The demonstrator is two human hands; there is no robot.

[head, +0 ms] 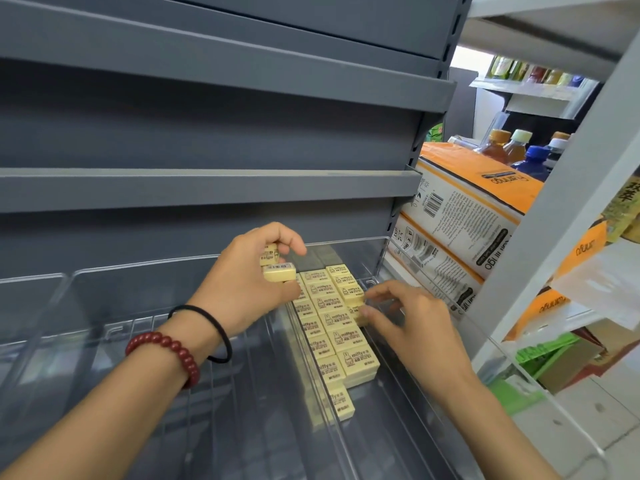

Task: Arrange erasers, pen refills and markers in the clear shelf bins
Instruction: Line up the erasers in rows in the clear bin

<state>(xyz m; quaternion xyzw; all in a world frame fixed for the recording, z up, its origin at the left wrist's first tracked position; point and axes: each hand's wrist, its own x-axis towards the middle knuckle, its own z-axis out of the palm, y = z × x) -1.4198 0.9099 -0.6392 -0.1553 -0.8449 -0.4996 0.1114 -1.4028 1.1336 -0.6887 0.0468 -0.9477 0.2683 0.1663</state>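
Erasers (334, 329) lie label-up in flat rows in the right bin (363, 247), packed from its far end. My left hand (242, 289) grips two spares; my right hand (412, 323) pinches one at the stack's right edge with its fingers (371, 311). I'd press it flush against its neighbours, then feed the next.

Matt grey metal shelves (207, 188), a glossy clear plastic bin (398, 427), paper-sleeved erasers (341, 332), and printed cardboard boxes (464, 209).
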